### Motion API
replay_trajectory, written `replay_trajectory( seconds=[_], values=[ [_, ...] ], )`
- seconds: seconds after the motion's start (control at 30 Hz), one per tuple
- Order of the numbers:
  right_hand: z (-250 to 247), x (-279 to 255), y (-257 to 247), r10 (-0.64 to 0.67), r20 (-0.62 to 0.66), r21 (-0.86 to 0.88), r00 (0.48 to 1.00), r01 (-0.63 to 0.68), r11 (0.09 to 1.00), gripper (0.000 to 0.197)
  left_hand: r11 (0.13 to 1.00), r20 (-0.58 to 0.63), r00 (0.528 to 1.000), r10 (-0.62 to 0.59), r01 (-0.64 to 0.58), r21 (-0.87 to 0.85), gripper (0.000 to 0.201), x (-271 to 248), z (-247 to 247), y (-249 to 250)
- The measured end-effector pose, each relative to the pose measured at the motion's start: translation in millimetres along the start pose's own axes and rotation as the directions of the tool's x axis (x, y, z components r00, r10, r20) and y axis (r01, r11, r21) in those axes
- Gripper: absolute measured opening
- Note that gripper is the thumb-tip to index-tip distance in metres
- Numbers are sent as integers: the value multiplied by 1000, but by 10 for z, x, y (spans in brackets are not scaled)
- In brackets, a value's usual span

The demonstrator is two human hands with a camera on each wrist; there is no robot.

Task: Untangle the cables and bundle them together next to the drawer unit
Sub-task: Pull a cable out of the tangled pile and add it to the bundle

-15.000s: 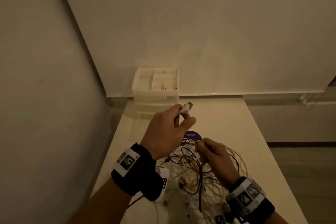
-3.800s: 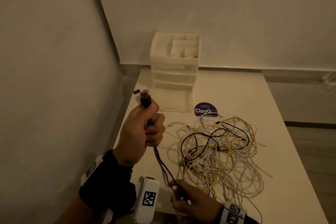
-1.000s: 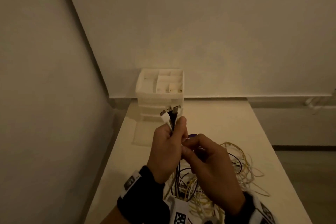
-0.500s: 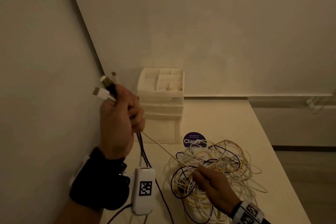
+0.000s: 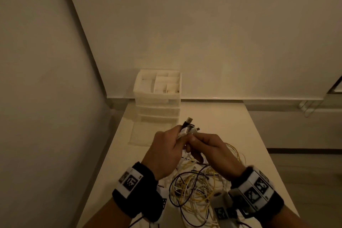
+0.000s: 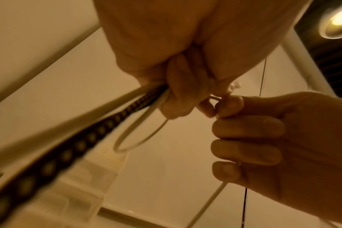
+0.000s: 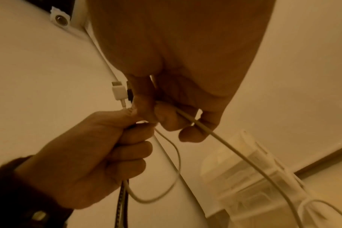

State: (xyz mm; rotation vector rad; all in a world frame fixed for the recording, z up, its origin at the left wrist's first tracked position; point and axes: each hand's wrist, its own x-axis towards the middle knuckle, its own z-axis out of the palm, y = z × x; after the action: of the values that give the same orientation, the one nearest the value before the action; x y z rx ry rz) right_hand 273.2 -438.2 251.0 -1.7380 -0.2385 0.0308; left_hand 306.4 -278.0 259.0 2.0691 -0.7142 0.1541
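My left hand (image 5: 167, 147) grips a bunch of cable ends (image 5: 187, 127), white and black plugs sticking up past my fingers, above the table's middle. In the right wrist view that left hand (image 7: 100, 154) holds a white plug (image 7: 118, 92) and a black braided cable (image 7: 121, 205). My right hand (image 5: 209, 146) meets it from the right and pinches a white cable (image 7: 205, 128) at the bunch. The tangle of white, yellow and black cables (image 5: 196, 189) lies on the table below both hands. The white drawer unit (image 5: 158, 98) stands at the table's far left.
The pale table (image 5: 222, 116) runs along a wall on its left and ends at the back wall. A ceiling lamp (image 6: 338, 20) shows in the left wrist view. Bare tabletop lies to the right of the drawer unit.
My left hand came down from high at the left to the table's middle, still holding the plugs. My right hand rose from the tangle with a white cable and joined it.
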Motion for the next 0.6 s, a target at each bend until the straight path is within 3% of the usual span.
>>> replay_trajectory(
  seconds=[0.13, 0.23, 0.3, 0.47, 0.53, 0.6],
  values=[
    [-20, 38, 118, -39, -17, -22, 999, 39, 999, 37, 1000, -171, 985, 4, 0, 24, 19, 121, -97, 41],
    [-32, 7, 425, -32, -57, -92, 998, 27, 995, 40, 992, -396, 912, -109, 74, -102, 30, 193, -295, 58],
    [-41, -31, 646, 4, -129, -90, 992, -15, 996, 45, 990, -491, 860, -140, 106, -97, 32, 218, -418, 29],
    [52, 42, 840, 19, -223, -38, 975, -28, 999, 50, 977, -560, 801, -212, 173, -123, 21, 162, -477, -98],
    [45, 86, 812, 13, -254, -41, 967, -24, 999, 42, 986, -576, 801, -165, 118, -120, 9, 149, -499, -68],
    [-12, 123, 748, 7, -252, -55, 968, -22, 998, 40, 996, -535, 840, -88, 55, -76, 23, 129, -479, -11]
  ],
)
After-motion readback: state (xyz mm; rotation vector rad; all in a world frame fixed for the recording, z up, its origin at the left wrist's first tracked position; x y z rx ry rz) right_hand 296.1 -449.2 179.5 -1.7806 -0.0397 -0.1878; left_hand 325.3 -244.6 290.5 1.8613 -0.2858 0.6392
